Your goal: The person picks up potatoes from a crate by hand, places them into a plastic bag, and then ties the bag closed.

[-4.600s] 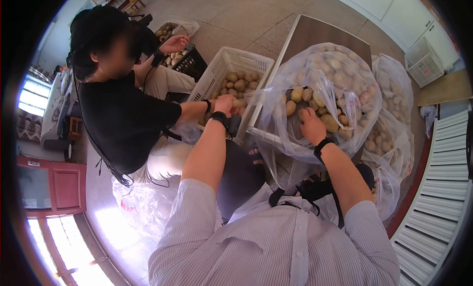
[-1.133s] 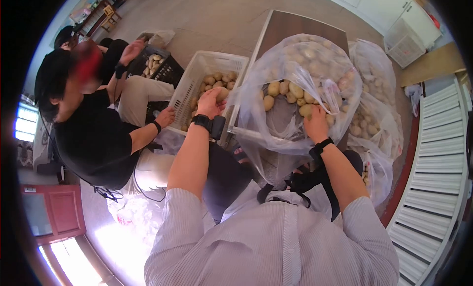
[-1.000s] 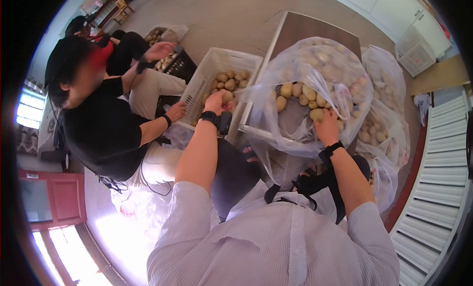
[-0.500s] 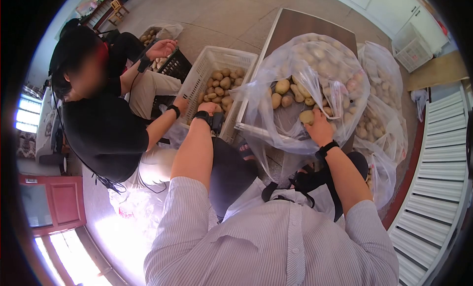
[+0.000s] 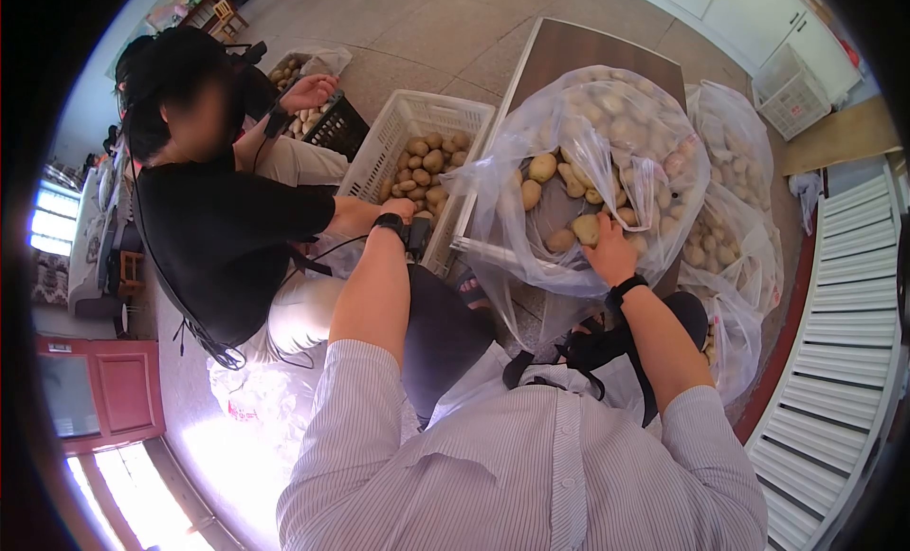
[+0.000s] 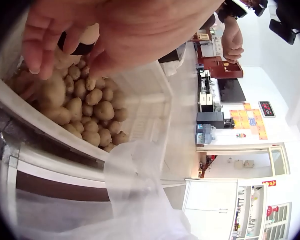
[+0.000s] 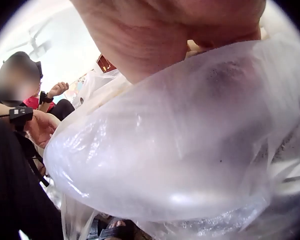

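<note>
In the head view my left hand [image 5: 398, 208] is low over the near end of the white crate [image 5: 365, 172], which holds several potatoes [image 5: 431, 160]. The left wrist view shows its fingers [image 6: 32, 62] spread and pointing down, with nothing gripped; another person's wrist with a black band shows behind them. My right hand [image 5: 611, 254] is inside the mouth of a clear plastic bag [image 5: 531, 266], fingertips around a yellowish potato [image 5: 586, 230]. A browner potato [image 5: 560, 239] lies just left of it. More potatoes fill the bag's far side. In the right wrist view, bag film hides the fingertips.
The big bag sits on a brown-topped low table [image 5: 607, 53] beside the crate. Another person [image 5: 227, 229] in black sits at left, reaching into the crate. Filled bags [image 5: 744, 153] stand at right, a black crate [image 5: 339, 124] farther back, a white radiator [image 5: 834, 342] far right.
My left hand has lowered into the crate and let go of a potato it held a second ago. My right hand's potato shifted slightly nearer me. The other person has leaned in, reaching toward the crate.
</note>
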{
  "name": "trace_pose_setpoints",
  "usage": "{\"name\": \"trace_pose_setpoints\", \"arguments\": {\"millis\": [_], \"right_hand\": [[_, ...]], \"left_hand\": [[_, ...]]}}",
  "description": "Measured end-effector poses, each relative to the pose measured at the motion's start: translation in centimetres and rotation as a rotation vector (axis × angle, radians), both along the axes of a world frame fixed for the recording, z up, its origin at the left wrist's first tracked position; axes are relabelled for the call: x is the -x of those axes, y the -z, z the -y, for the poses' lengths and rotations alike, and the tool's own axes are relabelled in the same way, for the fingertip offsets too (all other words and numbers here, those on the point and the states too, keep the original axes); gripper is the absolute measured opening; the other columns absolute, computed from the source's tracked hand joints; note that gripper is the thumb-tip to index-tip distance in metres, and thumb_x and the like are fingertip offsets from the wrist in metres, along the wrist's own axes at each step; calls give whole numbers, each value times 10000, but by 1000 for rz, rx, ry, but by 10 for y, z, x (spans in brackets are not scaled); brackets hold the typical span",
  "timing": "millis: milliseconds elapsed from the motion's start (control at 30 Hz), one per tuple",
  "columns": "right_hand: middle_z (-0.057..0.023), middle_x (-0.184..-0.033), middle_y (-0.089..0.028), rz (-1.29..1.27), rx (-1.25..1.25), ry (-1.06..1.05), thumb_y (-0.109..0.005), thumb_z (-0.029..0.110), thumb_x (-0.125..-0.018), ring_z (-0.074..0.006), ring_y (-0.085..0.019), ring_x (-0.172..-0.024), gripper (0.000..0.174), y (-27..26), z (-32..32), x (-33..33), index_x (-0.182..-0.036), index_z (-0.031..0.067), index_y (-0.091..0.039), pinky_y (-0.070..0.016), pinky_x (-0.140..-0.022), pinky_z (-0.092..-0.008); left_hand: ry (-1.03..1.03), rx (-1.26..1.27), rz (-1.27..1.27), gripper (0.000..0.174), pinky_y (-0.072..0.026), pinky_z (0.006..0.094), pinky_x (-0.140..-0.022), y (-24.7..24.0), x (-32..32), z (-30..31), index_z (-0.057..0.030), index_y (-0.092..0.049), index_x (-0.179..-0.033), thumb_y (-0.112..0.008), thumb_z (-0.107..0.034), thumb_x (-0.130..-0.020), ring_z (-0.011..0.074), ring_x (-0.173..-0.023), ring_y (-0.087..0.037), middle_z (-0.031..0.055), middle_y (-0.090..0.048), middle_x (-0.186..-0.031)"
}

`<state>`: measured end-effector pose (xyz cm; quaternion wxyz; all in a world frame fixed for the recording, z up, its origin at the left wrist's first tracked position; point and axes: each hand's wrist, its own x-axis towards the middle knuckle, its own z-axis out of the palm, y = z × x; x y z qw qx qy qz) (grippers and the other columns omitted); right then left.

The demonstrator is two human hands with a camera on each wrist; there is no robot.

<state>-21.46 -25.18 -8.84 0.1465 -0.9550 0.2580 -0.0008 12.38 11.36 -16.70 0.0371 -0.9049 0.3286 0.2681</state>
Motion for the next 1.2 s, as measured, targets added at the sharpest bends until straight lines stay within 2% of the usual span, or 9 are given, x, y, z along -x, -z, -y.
{"name": "trace_pose_setpoints", "arguments": {"millis": [100,333,467,500,600,633,800,1100,1200], "right_hand": [[-204,-1246,-557,4,-4,-22,-792,292,-765,-407,-644,-1011,798,2,0,0,-1416,113,-366,-539,-818,-491],[-145,-1232,-572,113,146,-41,-782,243,-737,-371,-621,-1041,721,0,-11,3,-1363,116,-450,-529,-839,-468],[-82,-1255,-575,187,364,-303,-645,128,-778,-324,-583,-1063,493,-10,-25,-3,-1260,113,-548,-494,-846,-411],[-65,-1262,-576,231,353,-397,-599,99,-791,-310,-578,-1060,441,-8,-27,-5,-1231,113,-572,-482,-844,-398],[-57,-1240,-583,162,251,-473,-565,96,-827,-324,-603,-1014,371,0,-42,-7,-1195,119,-593,-503,-807,-433],[-57,-1240,-583,165,244,-492,-565,96,-827,-324,-603,-1014,371,4,-46,-7,-1195,119,-593,-503,-807,-433],[-104,-1159,-585,80,92,-449,-587,87,-817,-369,-635,-919,370,24,-41,-18,-1185,124,-595,-528,-744,-490],[-238,-1128,-567,293,-329,-294,-671,200,-839,-424,-567,-1071,378,19,-34,-16,-1175,43,-596,-477,-910,-461],[-183,-1024,-617,407,-538,-178,-645,243,-903,-326,-630,-938,361,48,-24,-30,-1174,10,-591,-506,-815,-407]], "left_hand": [[15,-5,20,164,-560,436,-767,-14,6,10,-72,-702,-974,-683,-143,-827,322,-948,-686,141,-710,-996],[-123,216,29,213,-567,377,-620,-64,38,33,-16,-638,-1079,-562,-174,-958,230,-830,-681,95,-663,-964],[-795,617,-313,239,-563,359,-576,-83,52,50,-31,-626,-1126,-567,-203,-970,209,-786,-675,66,-647,-952],[-1217,867,-515,256,-557,358,-573,-83,55,55,-63,-631,-1143,-605,-222,-944,214,-776,-671,50,-645,-951],[-1184,1092,-411,249,-466,337,-440,-84,68,69,-99,-688,-1063,-584,-259,-902,194,-592,-615,94,-663,-817],[-1159,1030,-532,277,-529,332,-576,-93,70,67,-128,-656,-1146,-644,-240,-893,184,-736,-640,33,-649,-938],[-1006,1125,-554,326,-528,313,-565,-113,87,80,-16,-628,-1172,-601,-215,-916,180,-721,-643,85,-655,-894],[-905,1132,-636,280,-499,286,-578,-136,109,100,-46,-643,-1105,-665,-217,-884,153,-716,-649,40,-670,-961],[-849,1107,-644,288,-505,290,-582,-140,114,106,-44,-647,-1104,-668,-228,-883,151,-730,-656,46,-677,-973]]}}
